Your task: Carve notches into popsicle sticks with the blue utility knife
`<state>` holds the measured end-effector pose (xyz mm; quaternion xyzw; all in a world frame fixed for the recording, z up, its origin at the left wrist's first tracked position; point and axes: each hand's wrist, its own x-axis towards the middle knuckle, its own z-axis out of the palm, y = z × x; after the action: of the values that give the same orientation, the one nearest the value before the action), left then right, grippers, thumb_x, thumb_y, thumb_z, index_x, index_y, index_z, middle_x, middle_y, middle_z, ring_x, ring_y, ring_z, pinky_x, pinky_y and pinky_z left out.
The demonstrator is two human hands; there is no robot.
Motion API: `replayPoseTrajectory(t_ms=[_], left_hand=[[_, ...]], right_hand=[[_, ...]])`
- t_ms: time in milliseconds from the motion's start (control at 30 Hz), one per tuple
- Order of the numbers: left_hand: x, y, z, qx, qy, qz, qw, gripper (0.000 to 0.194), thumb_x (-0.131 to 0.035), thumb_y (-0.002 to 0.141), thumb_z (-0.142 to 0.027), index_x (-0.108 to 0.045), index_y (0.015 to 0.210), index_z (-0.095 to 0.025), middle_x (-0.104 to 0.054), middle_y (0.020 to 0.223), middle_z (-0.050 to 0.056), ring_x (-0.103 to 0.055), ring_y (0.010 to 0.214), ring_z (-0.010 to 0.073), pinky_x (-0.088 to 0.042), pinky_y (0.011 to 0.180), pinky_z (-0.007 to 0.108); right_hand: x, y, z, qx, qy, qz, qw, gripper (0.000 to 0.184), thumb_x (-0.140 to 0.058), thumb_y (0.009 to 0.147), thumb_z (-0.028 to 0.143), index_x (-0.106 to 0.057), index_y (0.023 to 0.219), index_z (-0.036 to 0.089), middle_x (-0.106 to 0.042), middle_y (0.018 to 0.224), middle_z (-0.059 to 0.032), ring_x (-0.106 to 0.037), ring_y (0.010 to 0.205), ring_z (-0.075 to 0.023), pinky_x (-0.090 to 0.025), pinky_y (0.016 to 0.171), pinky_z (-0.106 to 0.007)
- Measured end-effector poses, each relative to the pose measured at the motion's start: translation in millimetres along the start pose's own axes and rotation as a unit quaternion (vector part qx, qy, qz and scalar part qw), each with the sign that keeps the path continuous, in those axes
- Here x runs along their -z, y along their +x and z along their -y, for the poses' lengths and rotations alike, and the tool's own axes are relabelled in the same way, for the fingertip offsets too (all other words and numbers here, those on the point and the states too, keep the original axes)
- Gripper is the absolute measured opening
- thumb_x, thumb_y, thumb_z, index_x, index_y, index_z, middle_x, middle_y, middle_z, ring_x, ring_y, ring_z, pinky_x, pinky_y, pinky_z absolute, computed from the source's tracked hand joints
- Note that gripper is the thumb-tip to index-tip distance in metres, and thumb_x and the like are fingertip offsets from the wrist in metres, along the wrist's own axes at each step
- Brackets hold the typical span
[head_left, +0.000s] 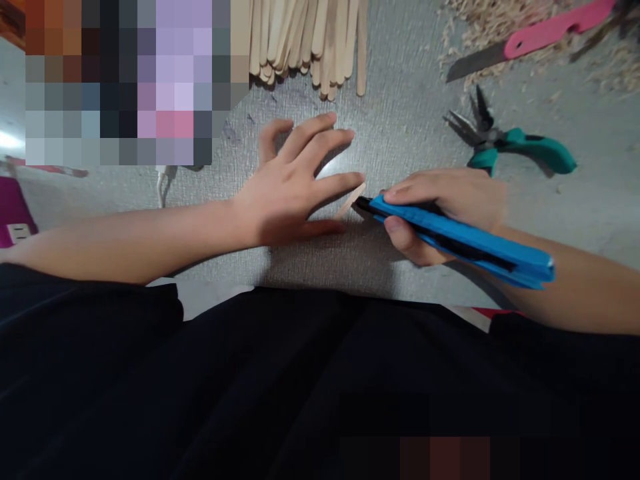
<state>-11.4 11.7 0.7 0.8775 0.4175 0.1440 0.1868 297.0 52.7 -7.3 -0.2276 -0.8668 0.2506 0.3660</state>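
My left hand (295,180) lies flat on the grey floor with its fingers spread, pressing down a short wooden stick piece (350,200) under the fingertips. My right hand (445,207) is wrapped round a blue utility knife (460,240), and the knife's dark tip touches the end of that stick piece. Only the stick's outer end shows; the rest is under my fingers.
A heap of wooden craft sticks (310,40) lies at the top centre. Teal-handled pliers (515,147) sit to the right, a pink-handled knife (530,37) and wood shavings (500,20) beyond them. A white cable (163,183) and a power strip (20,232) are at left. My dark clothing fills the bottom.
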Motion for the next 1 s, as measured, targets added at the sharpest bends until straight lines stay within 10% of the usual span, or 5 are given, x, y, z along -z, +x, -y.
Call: replayPoseTrajectory(t_ms=[267,533,1000], left_hand=[[-1.2,-0.2,-1.0,0.010,-0.012,0.004,1.000,0.066,-0.096,0.097,-0.045,-0.068,0.158,-0.043,-0.060,0.182,0.017,-0.040,0.179,0.0546,-0.039,0.131,0.088],[-7.2,-4.1,3.3,-0.016,0.050,-0.042,0.998,0.080,-0.079,0.105,-0.084,-0.071,0.151,-0.019,-0.067,0.172,0.028,-0.049,0.171,0.0562,-0.037,0.130,0.087],[-4.2,3.2,-2.7,0.026,-0.064,0.002,0.998,0.032,-0.067,0.107,-0.057,-0.081,0.120,-0.031,-0.077,0.143,0.010,-0.068,0.153,0.0498,-0.049,0.121,0.083]], right_hand=[[-0.1,0.9,2.7,-0.044,-0.008,0.040,0.998,0.025,-0.079,0.103,0.037,-0.083,0.128,0.038,-0.094,0.108,-0.0009,-0.092,0.087,-0.0326,-0.078,0.076,-0.049],[-2.2,7.1,1.0,-0.031,0.025,0.044,0.998,0.030,-0.081,0.102,0.031,-0.082,0.131,0.037,-0.093,0.111,-0.0027,-0.093,0.093,-0.0332,-0.078,0.083,-0.048],[0.2,3.9,-1.8,-0.036,0.002,0.032,0.999,0.026,-0.085,0.102,0.039,-0.084,0.128,0.036,-0.093,0.103,-0.0018,-0.092,0.086,-0.0291,-0.074,0.074,-0.041]])
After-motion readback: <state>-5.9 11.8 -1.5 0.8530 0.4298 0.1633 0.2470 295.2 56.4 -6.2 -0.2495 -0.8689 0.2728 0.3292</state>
